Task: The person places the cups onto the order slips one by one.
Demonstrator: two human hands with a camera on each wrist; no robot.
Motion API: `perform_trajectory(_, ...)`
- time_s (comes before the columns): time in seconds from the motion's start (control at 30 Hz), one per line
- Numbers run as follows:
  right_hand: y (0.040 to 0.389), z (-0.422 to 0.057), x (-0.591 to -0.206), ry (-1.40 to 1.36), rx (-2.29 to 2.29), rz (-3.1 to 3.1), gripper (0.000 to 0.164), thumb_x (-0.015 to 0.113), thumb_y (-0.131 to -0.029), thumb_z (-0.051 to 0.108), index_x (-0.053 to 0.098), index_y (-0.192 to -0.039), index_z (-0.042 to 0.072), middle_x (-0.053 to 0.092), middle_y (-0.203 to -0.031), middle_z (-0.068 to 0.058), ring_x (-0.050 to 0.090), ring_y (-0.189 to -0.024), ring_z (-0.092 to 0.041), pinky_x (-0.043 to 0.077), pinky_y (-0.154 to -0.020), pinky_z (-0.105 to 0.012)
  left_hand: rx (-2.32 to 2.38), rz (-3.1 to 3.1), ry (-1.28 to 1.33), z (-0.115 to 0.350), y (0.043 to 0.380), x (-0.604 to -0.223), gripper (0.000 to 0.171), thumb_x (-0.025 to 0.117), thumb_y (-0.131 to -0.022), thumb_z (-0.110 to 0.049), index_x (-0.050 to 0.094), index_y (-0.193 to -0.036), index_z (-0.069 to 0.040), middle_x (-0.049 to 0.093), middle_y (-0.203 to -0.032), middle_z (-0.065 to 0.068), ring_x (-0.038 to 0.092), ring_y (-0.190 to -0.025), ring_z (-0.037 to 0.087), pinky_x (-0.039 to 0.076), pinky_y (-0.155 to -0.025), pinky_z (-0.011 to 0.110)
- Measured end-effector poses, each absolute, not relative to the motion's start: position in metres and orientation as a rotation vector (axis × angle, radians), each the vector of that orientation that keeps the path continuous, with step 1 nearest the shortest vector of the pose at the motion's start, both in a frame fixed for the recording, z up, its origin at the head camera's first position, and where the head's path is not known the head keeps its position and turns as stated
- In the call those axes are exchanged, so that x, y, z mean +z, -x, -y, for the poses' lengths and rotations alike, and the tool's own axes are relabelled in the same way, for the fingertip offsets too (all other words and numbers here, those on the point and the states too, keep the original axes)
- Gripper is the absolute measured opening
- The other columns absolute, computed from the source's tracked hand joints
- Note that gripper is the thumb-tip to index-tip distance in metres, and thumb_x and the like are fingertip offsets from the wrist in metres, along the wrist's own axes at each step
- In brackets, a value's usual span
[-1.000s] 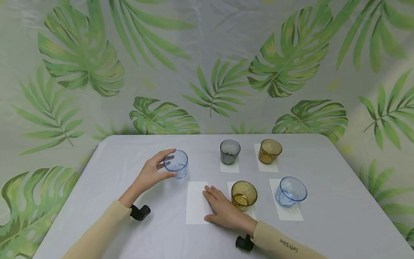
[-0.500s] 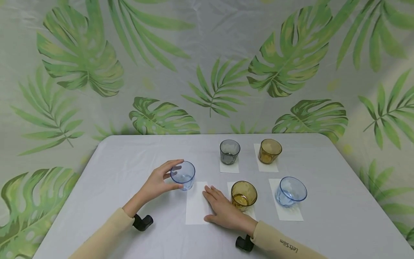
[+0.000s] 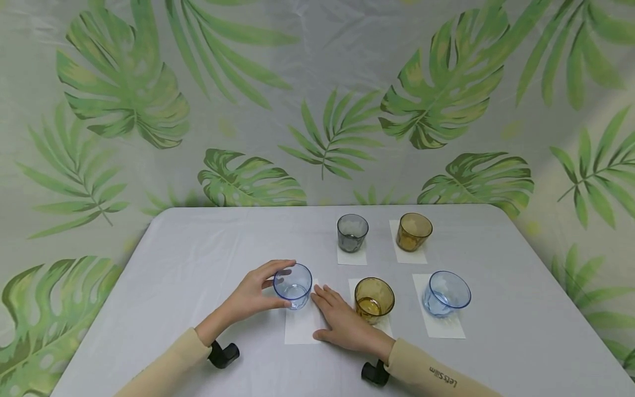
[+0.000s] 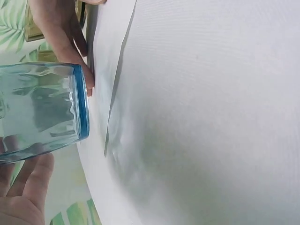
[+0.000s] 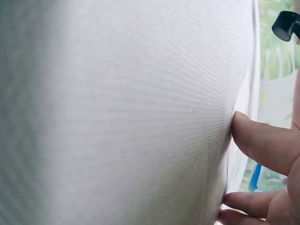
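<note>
My left hand point(image 3: 254, 293) holds a clear blue glass point(image 3: 294, 286) upright, thumb on the near side and fingers on the far side. The glass overlaps the upper part of a white paper rectangle point(image 3: 299, 329) on the table. In the left wrist view, a narrow gap shows between the base of the blue glass point(image 4: 40, 110) and the white surface. Flat over the paper's right edge rests my right hand point(image 3: 342, 324), fingers extended and thumb apart. Its thumb point(image 5: 262, 140) and fingertips touch the surface in the right wrist view.
An amber glass point(image 3: 374, 299) stands just beyond my right hand. Farther right is a second blue glass point(image 3: 445, 295). At the back stand a grey glass point(image 3: 353, 232) and another amber glass point(image 3: 414, 231). Each stands on white paper on the white-covered table point(image 3: 198, 237).
My left hand has carried the blue glass rightward and nearer, from the bare cloth to over the left paper. The right hand has stayed in place.
</note>
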State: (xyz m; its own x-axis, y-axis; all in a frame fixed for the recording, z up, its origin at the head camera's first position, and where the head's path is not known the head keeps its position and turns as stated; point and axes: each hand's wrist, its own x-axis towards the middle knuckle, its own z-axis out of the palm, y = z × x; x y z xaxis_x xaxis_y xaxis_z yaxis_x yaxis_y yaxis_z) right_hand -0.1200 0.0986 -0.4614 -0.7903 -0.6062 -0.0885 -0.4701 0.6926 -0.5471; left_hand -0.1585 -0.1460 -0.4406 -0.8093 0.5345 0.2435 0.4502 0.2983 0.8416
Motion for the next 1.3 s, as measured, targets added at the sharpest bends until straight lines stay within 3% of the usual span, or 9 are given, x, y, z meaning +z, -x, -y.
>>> perform_trajectory(0.2,0.12,-0.097,-0.462,0.858,-0.728,-2.655,0.075,0.072,-0.086,0.027,0.036,-0.143,-0.006,0.026,-0.153,-0.017,0.019,-0.141,-0.036,0.023,-0.112,-0.05,1.527,-2.417,-0.95,0.142,0.154,-0.444,0.078,0.084,-0.074,-0.016,0.046,-0.142,-0.015,0.047,-0.139,0.003,0.048,-0.124,0.025,0.048,-0.095,0.034)
perform_trajectory(0.47,0.119,-0.097,-0.463,0.87,-0.729,-2.667,0.075,0.073,-0.085,0.026,0.038,-0.141,-0.01,0.03,-0.15,-0.022,0.02,-0.14,-0.038,0.023,-0.112,-0.05,1.527,-2.364,-0.953,0.138,0.149,-0.449,0.078,0.084,-0.074,-0.016,0.046,-0.141,-0.007,0.046,-0.139,0.003,0.048,-0.124,0.024,0.047,-0.096,0.032)
perform_trajectory(0.77,0.119,-0.097,-0.463,0.847,-0.723,-2.663,0.076,0.073,-0.086,0.027,0.036,-0.142,-0.01,0.03,-0.15,-0.022,0.019,-0.141,-0.037,0.023,-0.112,-0.05,1.529,-2.356,-1.019,0.136,0.148,-0.453,0.077,0.084,-0.074,-0.015,0.046,-0.141,-0.009,0.047,-0.137,0.008,0.05,-0.122,0.029,0.048,-0.095,0.035)
perform_trajectory(0.9,0.12,-0.097,-0.463,0.853,-0.724,-2.669,0.076,0.072,-0.086,0.026,0.036,-0.142,-0.009,0.03,-0.15,-0.021,0.019,-0.141,-0.037,0.023,-0.112,-0.05,1.525,-2.361,-1.04,0.136,0.149,-0.455,0.078,0.084,-0.074,-0.014,0.045,-0.141,-0.005,0.047,-0.137,0.011,0.05,-0.121,0.031,0.048,-0.095,0.038)
perform_trajectory(1.3,0.119,-0.098,-0.461,0.839,-0.787,-2.655,0.078,0.071,-0.086,0.024,0.031,-0.144,-0.01,0.026,-0.151,-0.022,0.018,-0.141,-0.038,0.021,-0.113,-0.049,1.48,-2.39,-1.093,0.137,0.149,-0.457,0.084,0.085,-0.073,-0.02,0.041,-0.143,-0.005,0.045,-0.139,0.004,0.046,-0.125,0.027,0.046,-0.098,0.037)
